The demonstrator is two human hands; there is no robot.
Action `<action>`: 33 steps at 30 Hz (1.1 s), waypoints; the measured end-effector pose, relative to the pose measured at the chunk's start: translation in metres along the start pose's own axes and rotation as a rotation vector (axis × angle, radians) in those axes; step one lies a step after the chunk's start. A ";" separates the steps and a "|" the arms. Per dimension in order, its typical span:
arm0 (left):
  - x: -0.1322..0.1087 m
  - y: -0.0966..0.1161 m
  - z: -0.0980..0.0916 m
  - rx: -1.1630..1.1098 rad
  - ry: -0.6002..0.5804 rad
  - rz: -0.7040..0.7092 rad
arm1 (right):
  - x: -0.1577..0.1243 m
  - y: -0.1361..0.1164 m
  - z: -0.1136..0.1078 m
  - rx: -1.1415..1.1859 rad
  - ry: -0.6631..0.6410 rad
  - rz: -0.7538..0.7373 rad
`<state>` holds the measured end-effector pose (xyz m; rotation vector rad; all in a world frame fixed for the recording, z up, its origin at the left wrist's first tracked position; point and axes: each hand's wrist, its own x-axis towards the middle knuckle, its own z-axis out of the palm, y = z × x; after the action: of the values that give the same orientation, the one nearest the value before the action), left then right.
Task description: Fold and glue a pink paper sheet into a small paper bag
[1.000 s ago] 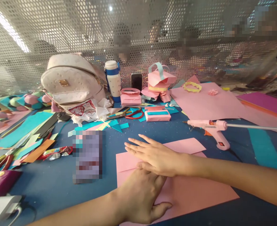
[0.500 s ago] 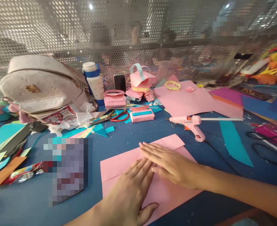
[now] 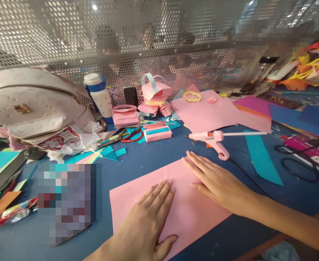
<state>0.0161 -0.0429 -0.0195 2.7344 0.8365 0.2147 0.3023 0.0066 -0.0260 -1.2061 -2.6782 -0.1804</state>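
Observation:
A pink paper sheet (image 3: 137, 185) lies on the blue table in front of me. My left hand (image 3: 155, 212) rests flat on its middle, fingers stretched out and thumb spread. Across the sheet's far right part lies my right hand (image 3: 216, 177), palm down, fingertips at the far edge and thumb apart. Neither hand grips anything. Just beyond my right hand is a pink glue gun (image 3: 210, 139) with a long clear glue stick in its back. The paper's far right corner is hidden under my right hand.
Behind stand a white backpack (image 3: 29, 98), a bottle (image 3: 98, 98), a phone (image 3: 130, 97) and a small pink paper box (image 3: 158, 133). Red-handled scissors (image 3: 133, 136) lie among scraps. A teal strip (image 3: 264, 159) and a black cable (image 3: 247, 177) are at right. A blurred-out item (image 3: 72, 206) is at left.
The folded strip along the paper's far edge no longer shows, and the sheet looks plain. My right hand has moved right, away from my left. The view has shifted slightly right.

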 end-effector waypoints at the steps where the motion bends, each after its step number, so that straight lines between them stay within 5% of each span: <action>1: 0.000 0.000 -0.001 0.000 0.005 0.003 | -0.002 0.000 0.000 -0.024 0.008 0.011; 12: -0.006 -0.007 -0.019 0.254 0.163 -0.109 | 0.003 -0.001 -0.005 -0.076 -0.015 0.000; 18: -0.016 -0.036 -0.045 0.089 0.081 -0.408 | 0.045 -0.006 -0.035 0.010 -0.174 -0.117; 25: -0.014 -0.064 -0.057 -0.155 -0.022 -0.540 | 0.079 0.001 -0.050 0.073 -0.285 -0.169; 33: -0.021 -0.052 -0.065 -0.223 -0.094 -0.614 | 0.081 0.000 -0.061 0.169 -0.410 -0.175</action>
<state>-0.0421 0.0005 0.0255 2.1445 1.4658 0.0458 0.2575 0.0538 0.0523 -1.0509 -3.0701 0.2967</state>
